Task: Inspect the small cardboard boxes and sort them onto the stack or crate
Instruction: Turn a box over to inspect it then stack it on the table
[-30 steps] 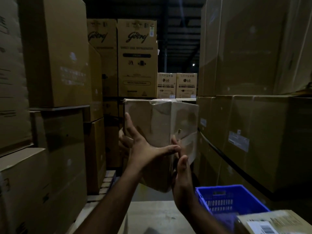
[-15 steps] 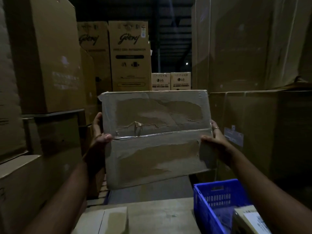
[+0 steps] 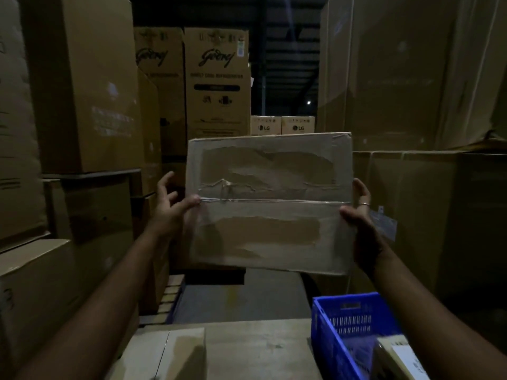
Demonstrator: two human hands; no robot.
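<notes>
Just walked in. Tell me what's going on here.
A person is holding a small cardboard box up in front of them in a dim warehouse aisle, left hand on its left edge, right hand on its right. The face turned toward them has a taped seam and patches where the surface is torn away. Below sit a blue crate, with another box partly in it, and flat cartons. The held box has not been put down anywhere yet.

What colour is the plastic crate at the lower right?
Blue. The crate shows in the head view, the only one, below the person's right forearm.
</notes>
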